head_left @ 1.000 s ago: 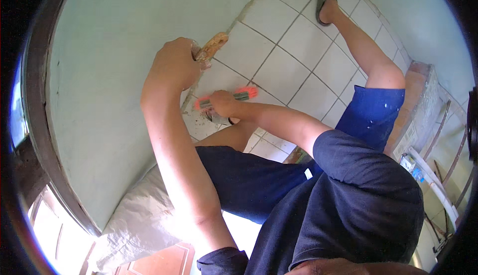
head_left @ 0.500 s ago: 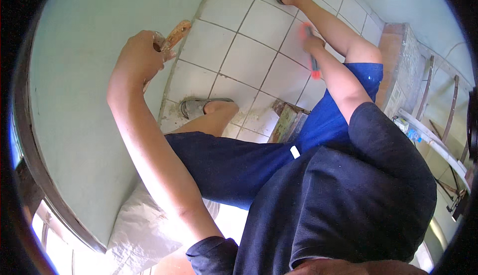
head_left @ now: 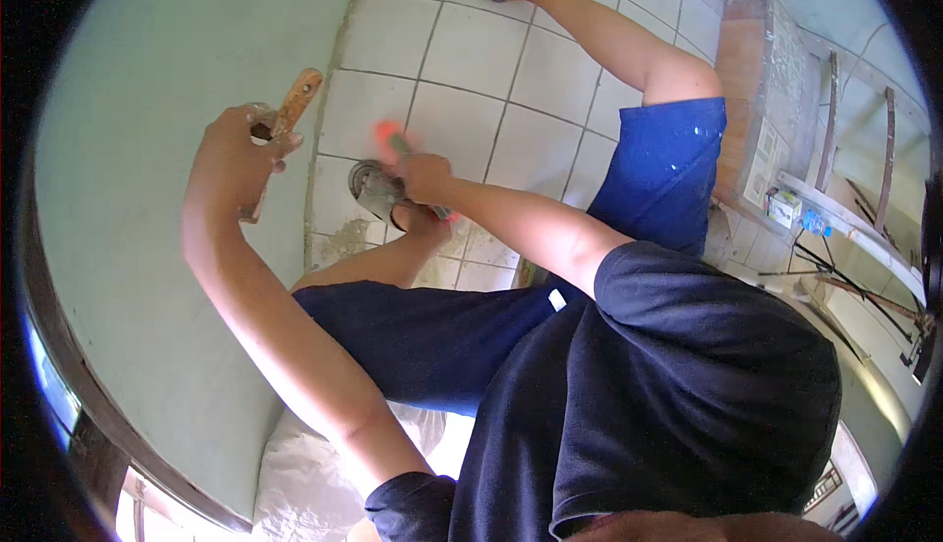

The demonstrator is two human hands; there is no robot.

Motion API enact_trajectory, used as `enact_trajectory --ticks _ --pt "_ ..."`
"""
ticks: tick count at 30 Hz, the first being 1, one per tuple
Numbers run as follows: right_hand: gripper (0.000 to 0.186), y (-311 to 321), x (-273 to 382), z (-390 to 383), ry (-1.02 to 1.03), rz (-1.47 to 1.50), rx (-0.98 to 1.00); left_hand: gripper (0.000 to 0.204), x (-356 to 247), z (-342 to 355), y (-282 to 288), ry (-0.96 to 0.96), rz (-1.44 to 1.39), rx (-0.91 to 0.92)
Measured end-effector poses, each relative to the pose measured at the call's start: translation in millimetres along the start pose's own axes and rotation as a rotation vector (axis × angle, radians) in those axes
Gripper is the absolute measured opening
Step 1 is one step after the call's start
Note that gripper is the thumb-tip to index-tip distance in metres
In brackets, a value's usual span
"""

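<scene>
White tiled floor (head_left: pixel 471 51) | L grip (head_left: pixel 236 149) closed on wood-handled tool (head_left: pixel 295 100) | R grip (head_left: pixel 424 177) closed on orange-tipped tool (head_left: pixel 391 137)

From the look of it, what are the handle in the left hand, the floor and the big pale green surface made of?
The brown handle gripped in the left hand looks like worn wood, matte and stained. The white square-tiled floor looks like glazed ceramic, slightly glossy, with dark grout lines. The pale green surface looks like smooth painted plaster or board; which one cannot be told.
</scene>
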State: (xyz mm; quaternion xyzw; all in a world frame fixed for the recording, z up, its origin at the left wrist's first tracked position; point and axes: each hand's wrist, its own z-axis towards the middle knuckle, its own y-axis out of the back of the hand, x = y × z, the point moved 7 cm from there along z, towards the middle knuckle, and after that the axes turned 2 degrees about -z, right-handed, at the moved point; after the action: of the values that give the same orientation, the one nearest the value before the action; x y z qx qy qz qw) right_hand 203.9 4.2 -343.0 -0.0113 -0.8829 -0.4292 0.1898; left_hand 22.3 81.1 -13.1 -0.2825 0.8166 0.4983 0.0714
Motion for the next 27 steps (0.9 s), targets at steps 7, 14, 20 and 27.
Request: enact_trajectory --ticks 7,14,20,27 --pt "0.034 103.0 -115.0 1.1 -0.204 -0.261 -0.117 0.036 -15.3 22.4 0.3 -0.057 0.055 0.045" --pt "0.030 69.5 -300.7 -42.0 -0.515 -0.343 0.028 0.031 -47.0 23.6 -10.4 -0.121 0.098 0.069" --pt "0.033 -16.7 -188.3 -25.8 -0.266 -0.311 0.220 0.030 -64.2 28.6 -20.7 -0.103 0.126 0.105" --pt "0.028 89.8 -80.0 -19.0 -0.051 0.053 0.046 0.032 -72.6 45.1 -24.3 -0.161 0.097 0.053"
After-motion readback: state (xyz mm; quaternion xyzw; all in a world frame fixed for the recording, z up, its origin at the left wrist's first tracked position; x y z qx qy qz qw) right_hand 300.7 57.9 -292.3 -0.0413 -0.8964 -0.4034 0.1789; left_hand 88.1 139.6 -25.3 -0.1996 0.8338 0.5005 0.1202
